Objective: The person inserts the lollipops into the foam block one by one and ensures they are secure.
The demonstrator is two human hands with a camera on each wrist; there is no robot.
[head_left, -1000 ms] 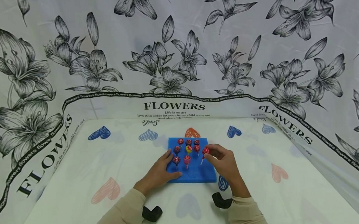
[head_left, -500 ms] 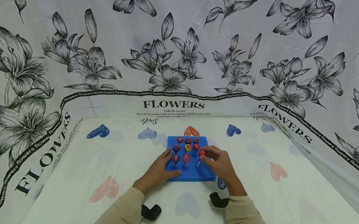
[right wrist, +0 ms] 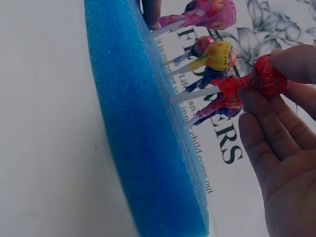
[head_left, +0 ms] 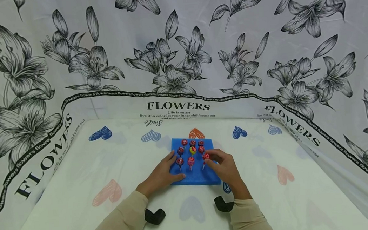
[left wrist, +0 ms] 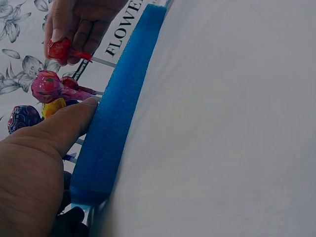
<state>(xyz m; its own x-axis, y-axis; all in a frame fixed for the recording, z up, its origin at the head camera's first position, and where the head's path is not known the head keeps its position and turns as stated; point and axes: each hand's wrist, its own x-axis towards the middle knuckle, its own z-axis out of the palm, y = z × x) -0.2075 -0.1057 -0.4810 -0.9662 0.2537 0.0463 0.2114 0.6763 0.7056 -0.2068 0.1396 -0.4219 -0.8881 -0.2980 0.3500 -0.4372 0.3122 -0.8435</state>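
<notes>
Several wrapped lollipops stand in rows in a blue foam block (head_left: 197,178), among them a pink one (head_left: 191,161) and a yellow one (head_left: 193,150). My right hand (head_left: 226,167) pinches a red lollipop (right wrist: 270,76) by its wrapped head, at the right end of the nearest row. In the right wrist view its white stick (right wrist: 195,94) leans to the foam's top face; how deep the tip sits is hidden. My left hand (head_left: 157,179) rests on the block's left side, its fingers extended and its thumb (left wrist: 74,121) lying on the top face near the pink lollipop.
A white cloth (head_left: 136,156) printed with hearts covers the table. Behind it hangs a flower-printed curtain (head_left: 105,63). Two black pieces (head_left: 155,216) sit by the wrists, one beside each sleeve.
The right hand has moved left and slightly down with the red lollipop, bringing its stick to the foam in the nearest row. The left hand stays on the block.
</notes>
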